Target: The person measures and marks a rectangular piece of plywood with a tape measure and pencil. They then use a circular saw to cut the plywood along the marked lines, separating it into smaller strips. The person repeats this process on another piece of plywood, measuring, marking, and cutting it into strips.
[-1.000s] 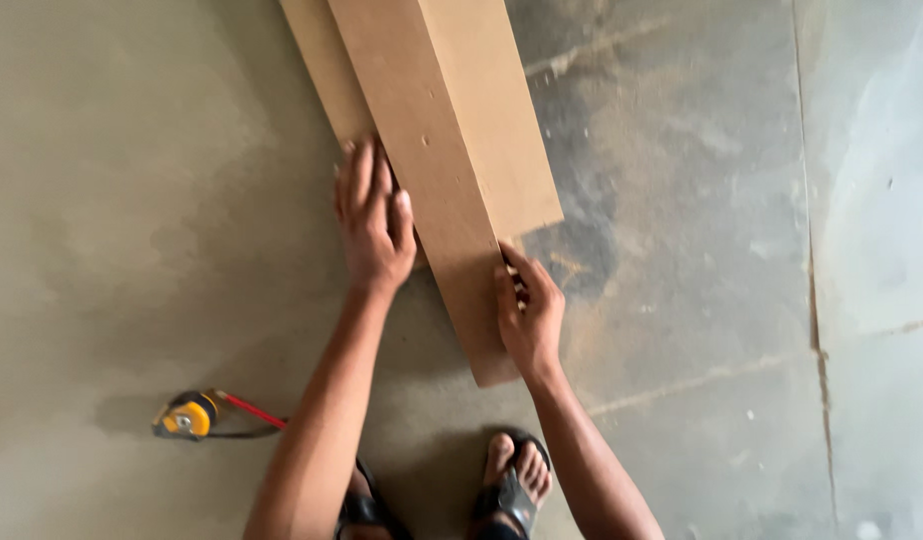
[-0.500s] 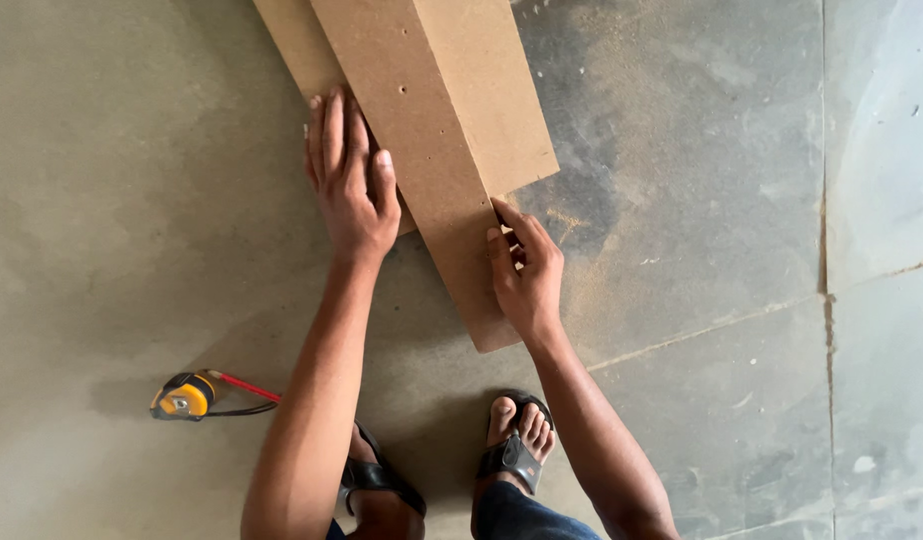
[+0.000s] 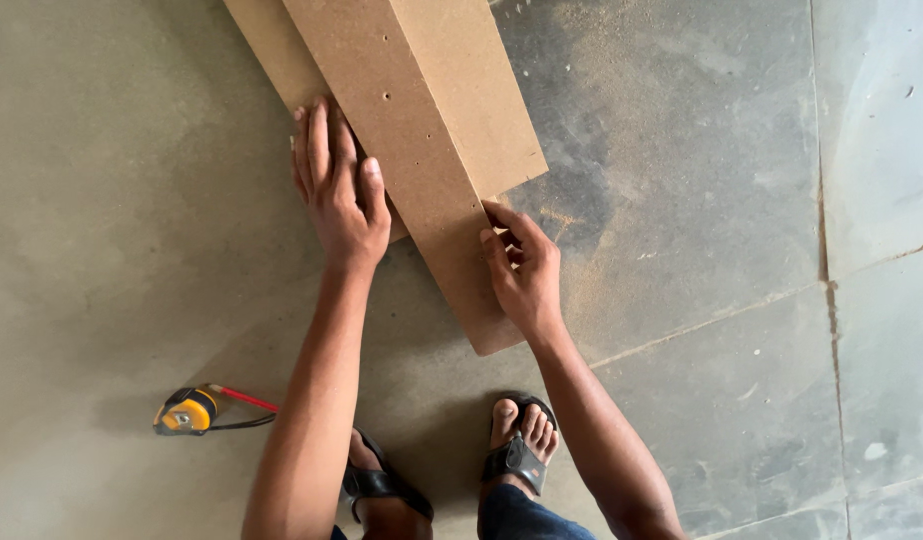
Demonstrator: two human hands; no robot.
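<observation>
Left hand (image 3: pixel 340 190) has slid up, fingers flat on the top board (image 3: pixel 422 150) | right hand (image 3: pixel 522 268) pinches its near edge | board shifted leftward, over bottom board (image 3: pixel 272 50) on floor (image 3: pixel 102 200)

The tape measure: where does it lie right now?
In the head view, the yellow tape measure lies on the floor at lower left, beside the left forearm, apart from the boards.

A carpentry workspace: fibreboard planks (image 3: pixel 422 130), sawdust (image 3: pixel 582 270), tape measure (image 3: pixel 187 411) on floor.
</observation>
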